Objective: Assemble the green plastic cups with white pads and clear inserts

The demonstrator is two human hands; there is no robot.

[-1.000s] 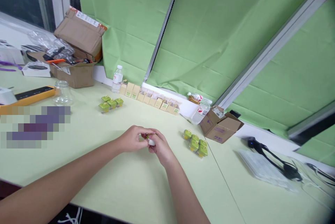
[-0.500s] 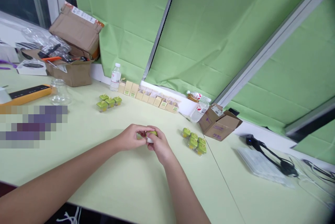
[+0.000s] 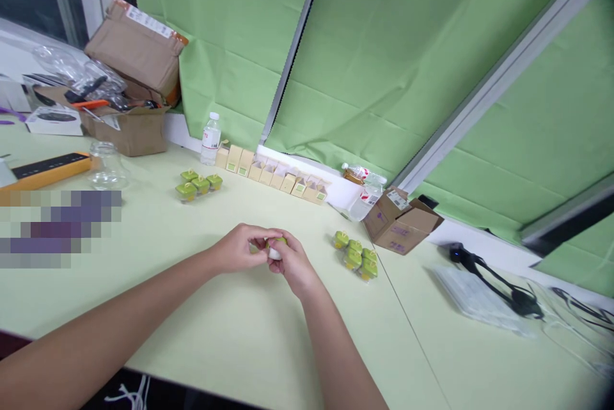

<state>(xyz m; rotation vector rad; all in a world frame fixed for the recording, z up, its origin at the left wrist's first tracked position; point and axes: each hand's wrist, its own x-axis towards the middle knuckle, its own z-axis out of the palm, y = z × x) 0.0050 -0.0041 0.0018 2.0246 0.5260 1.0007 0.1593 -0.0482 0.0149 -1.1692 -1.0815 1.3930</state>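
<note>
Both hands meet above the pale green table (image 3: 225, 327), around a small container with a green top and whitish body (image 3: 275, 252). My left hand (image 3: 241, 248) curls in from the left, its thumb and fingers closed at the container's side. From the right, my right hand (image 3: 293, 261) grips the container with the thumb across its front. Fingers hide much of it. Several clear little cups with green lids and yellow contents (image 3: 355, 257) stand grouped to the right. A similar group of green-lidded cups (image 3: 199, 185) is farther back on the left.
A row of small cardboard boxes (image 3: 268, 172) lines the back edge, beside an upright water bottle (image 3: 210, 139). Lying bottles (image 3: 367, 201) and an open carton (image 3: 401, 223) are right of it. At left are a glass jar (image 3: 108, 167), a power strip (image 3: 52, 169) and a filled carton (image 3: 137, 130).
The view has shifted slightly. Both hands keep hold of the small container, which has turned a little between the fingers. The cup groups have stayed in place.
</note>
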